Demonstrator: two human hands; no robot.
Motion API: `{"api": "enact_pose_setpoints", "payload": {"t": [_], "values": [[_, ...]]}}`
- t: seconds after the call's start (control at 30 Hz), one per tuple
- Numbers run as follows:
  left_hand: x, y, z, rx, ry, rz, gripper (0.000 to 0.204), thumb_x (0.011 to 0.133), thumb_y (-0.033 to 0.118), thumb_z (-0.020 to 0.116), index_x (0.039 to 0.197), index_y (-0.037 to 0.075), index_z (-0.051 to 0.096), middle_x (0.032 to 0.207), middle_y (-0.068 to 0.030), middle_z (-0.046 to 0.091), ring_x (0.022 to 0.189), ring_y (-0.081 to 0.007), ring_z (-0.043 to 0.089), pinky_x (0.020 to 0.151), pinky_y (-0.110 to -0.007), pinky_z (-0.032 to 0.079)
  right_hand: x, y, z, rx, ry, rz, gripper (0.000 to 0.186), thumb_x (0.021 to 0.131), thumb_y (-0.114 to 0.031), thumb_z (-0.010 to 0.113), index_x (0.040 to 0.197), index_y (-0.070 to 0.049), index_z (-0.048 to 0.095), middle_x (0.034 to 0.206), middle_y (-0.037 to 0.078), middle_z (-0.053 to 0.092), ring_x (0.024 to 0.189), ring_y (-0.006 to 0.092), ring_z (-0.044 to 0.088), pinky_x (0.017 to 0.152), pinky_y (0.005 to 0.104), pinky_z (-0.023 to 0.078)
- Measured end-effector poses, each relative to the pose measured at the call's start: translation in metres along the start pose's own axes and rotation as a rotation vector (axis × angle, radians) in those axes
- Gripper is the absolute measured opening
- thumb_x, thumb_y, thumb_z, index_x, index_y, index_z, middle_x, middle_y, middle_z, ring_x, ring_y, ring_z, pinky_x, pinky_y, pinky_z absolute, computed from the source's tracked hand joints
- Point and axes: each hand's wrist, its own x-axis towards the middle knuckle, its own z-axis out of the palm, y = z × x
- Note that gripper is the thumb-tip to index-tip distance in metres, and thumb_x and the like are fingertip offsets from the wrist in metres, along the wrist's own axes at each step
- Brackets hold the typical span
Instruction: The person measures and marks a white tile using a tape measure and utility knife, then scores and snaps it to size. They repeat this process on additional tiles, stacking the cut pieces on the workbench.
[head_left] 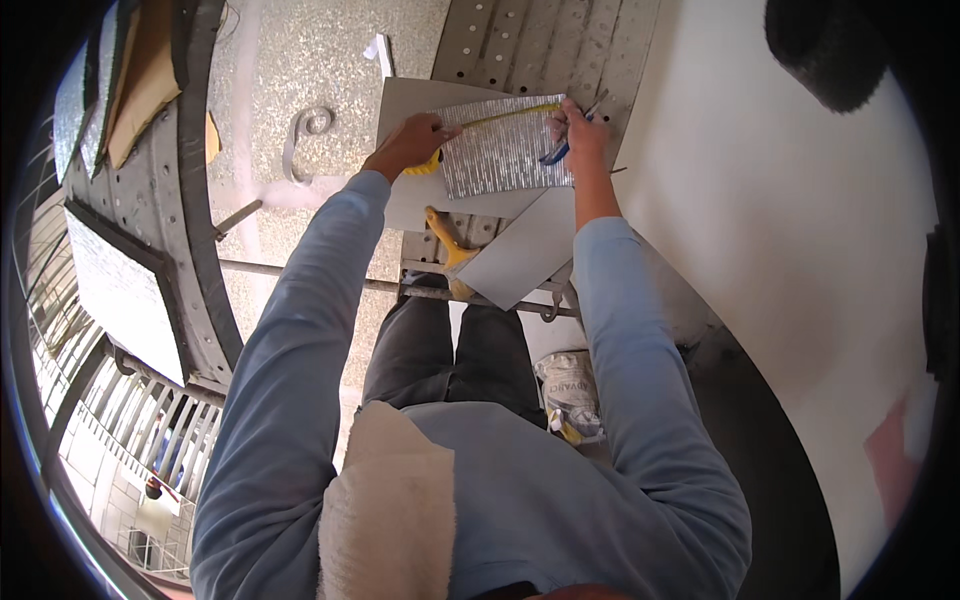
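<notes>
My left hand [408,145] is closed round a yellow tape measure [424,166] at the left edge of a silver, ribbed foil sheet [500,160]. The yellow tape blade [510,117] is drawn out across the sheet's upper part. At the sheet's right edge my right hand [582,130] pinches the far end of the blade. A blue-handled tool [553,156], which looks like scissors, is also in that hand, partly hidden by the fingers. Beneath the foil lies a grey board [402,105]. A second grey panel [525,250] lies at an angle nearer my body.
A yellow-handled brush or scraper [445,236] lies on the perforated metal plank [545,45]. A curled grey strip [297,140] is at the left. Foil-faced boards [125,285] stand farther left, a bag [572,390] sits below, and a white curved surface [760,220] rises right.
</notes>
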Motion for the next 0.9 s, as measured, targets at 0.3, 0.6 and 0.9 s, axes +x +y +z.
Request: {"api": "enact_pose_setpoints", "payload": {"t": [0.3,0.6,0.9], "values": [[0.020,0.044,0.009,0.225,0.187,-0.231,0.051,0.103,0.054,0.054,0.110,0.007,0.072,0.106,-0.0191,0.075,0.103,-0.0407,0.071,0.090,-0.054,0.051,0.022,0.018,0.025,0.158,0.183,0.008,0.018,0.098,-0.012,0.071,0.105,-0.002,0.059,0.073,0.011,0.065,0.057,0.0243,0.068,0.044,0.0342,0.045],[0.035,0.051,0.001,0.177,0.153,-0.329,0.051,0.102,0.054,0.053,0.118,0.009,0.072,0.114,-0.0182,0.075,0.112,-0.0403,0.070,0.097,-0.051,0.051,0.027,0.014,0.032,0.126,0.255,0.021,0.014,0.098,-0.010,0.070,0.101,-0.002,0.059,0.071,0.010,0.063,0.049,0.0232,0.064,0.040,0.0349,0.044],[0.033,0.052,-0.004,0.231,0.159,-0.320,0.052,0.099,0.057,0.059,0.102,0.008,0.078,0.102,-0.0152,0.078,0.099,-0.0355,0.074,0.087,-0.048,0.053,0.024,0.017,0.036,0.018,0.250,-0.061,0.013,0.097,-0.007,0.068,0.103,-0.003,0.058,0.076,0.008,0.059,0.053,0.0231,0.067,0.042,0.0354,0.047]]}}
